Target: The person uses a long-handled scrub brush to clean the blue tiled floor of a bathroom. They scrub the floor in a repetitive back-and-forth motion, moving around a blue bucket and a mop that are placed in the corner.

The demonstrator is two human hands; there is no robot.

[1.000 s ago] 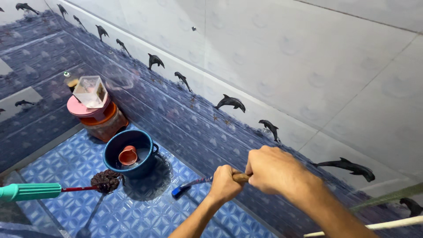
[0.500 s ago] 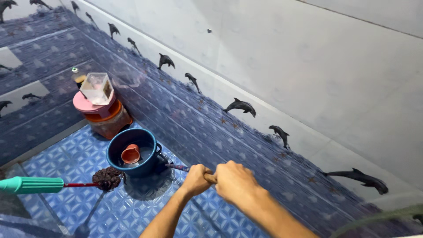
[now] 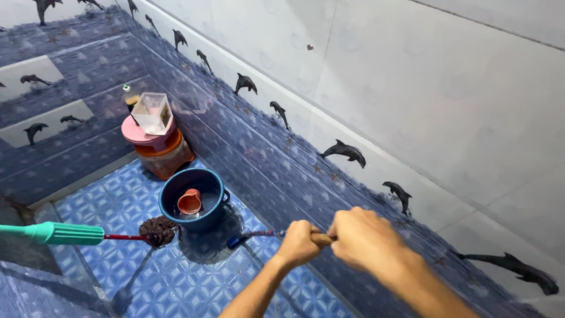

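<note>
1. View looks down into a tiled bathroom corner w/ a blue patterned floor [image 3: 176, 282] and a wall of dark blue tiles under white ones, a row of dolphin figures between.
2. Both hands grip one long brush handle [image 3: 321, 238], wooden at the held end. Left hand [image 3: 299, 242] is lower on the shaft, fingers curled tight round it. Right hand [image 3: 365, 238] is just behind, at the wooden end, fingers also clamped round it.
3. The shaft slants down to a blue brush head [image 3: 236, 241] that touches the wet floor right at the foot of the wall, just beside a dark blue bucket [image 3: 194, 200].
4. The bucket holds water and a small orange cup [image 3: 189, 202]. Behind it stands a brown jar w/ a pink lid [image 3: 154, 136] and a clear square container on top.
5. A second brush w/ a teal handle [image 3: 59, 234] and a dark bristle head lies on the floor, left of the bucket.
6. Risks, as judged: the head works so near the bucket that a hard stroke could knock it and spill water. Wet tile looks slippery, so footing may go. A slip of the head could bang knuckles on the wall, and the loose teal brush is a trip hazard.
</note>
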